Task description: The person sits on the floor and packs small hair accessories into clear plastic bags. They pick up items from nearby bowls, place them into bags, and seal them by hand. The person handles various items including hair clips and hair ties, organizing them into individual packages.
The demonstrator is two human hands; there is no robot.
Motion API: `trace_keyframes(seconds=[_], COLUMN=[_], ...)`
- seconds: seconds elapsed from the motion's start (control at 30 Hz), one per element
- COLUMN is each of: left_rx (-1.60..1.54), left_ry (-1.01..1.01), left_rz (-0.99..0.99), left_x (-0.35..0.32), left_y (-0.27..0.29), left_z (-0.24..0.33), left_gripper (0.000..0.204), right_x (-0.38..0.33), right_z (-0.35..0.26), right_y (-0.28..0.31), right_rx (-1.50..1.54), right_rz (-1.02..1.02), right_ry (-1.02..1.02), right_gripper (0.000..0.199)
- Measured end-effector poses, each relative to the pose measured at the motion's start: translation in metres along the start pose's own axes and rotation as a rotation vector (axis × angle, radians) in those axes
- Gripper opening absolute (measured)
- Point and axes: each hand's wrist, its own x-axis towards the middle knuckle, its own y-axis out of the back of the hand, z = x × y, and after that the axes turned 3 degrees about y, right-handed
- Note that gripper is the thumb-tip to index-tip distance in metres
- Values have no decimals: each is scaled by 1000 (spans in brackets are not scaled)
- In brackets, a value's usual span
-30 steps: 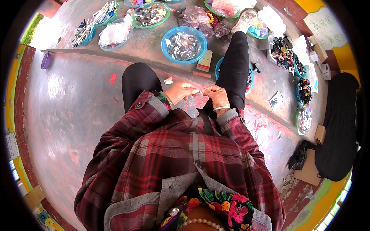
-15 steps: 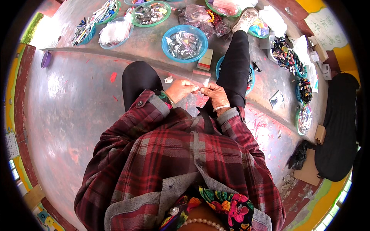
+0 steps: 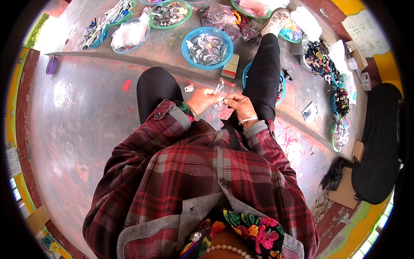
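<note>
Sitting on a paint-flecked concrete floor [image 3: 82, 129], a person is pinching a small clear packet [image 3: 219, 91] between both hands above the lap. The left hand [image 3: 203, 99] is closing on its lower left edge while the right hand [image 3: 239, 104] is gripping from the right, the packet's long axis tilting up toward a blue bowl [image 3: 208, 42] ahead.

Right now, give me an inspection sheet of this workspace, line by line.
Surface: grey concrete floor with red paint flecks.
Job's things: small clear packet pinched between left hand and right hand.
Clutter: blue bowl of small packed items, green bowl, small box.
Grippers: both hands closed on the packet.
Cables: nothing seen.
Surroundings: black bag, cardboard at right.
</note>
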Motion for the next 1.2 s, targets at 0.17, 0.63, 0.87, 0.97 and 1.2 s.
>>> trace_keyframes(seconds=[0.17, 0.63, 0.87, 0.97, 1.2], left_rx=[24, 204, 117, -8, -64], left_ry=[63, -75, 34, 38, 62], left_rz=[3, -30, -73, -97, -94], left_x=[6, 5, 6, 6, 6], left_y=[5, 2, 2, 1, 1], left_z=[-13, -13, -14, -15, -12], left_gripper=[21, 31, 28, 26, 22], right_x=[1, 1, 1, 0, -1], right_z=[2, 5, 4, 1, 1], right_y=[2, 4, 4, 3, -1], right_rx=[-5, 199, 214, 173, 82], right_rz=[9, 24, 7, 5, 5], right_ry=[-23, -146, -81, -76, -29], right_gripper=[13, 13, 14, 13, 17])
